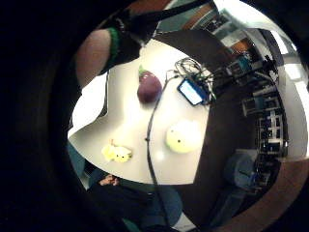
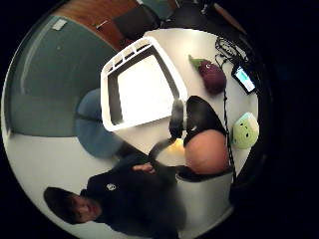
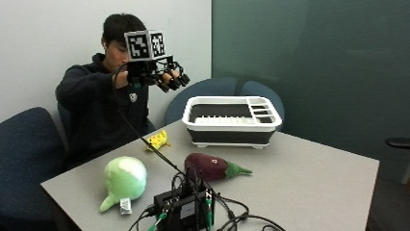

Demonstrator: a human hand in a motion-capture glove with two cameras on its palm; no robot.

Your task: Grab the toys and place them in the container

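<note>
In the outside view my gloved right hand is raised at chest height above the table's far left edge, fingers loosely bent and holding nothing. Below it a small yellow toy lies on the grey table. A green plush sits near the left front, and a purple eggplant plush lies in the middle. The white container with a dark inside stands at the back. The palm views show the eggplant plush, green plush, yellow toy and container far below.
A black device with a lit screen and a tangle of cables sits at the table's near edge; one cable runs up to the hand. Blue chairs stand at the left and behind the container. The table's right half is bare.
</note>
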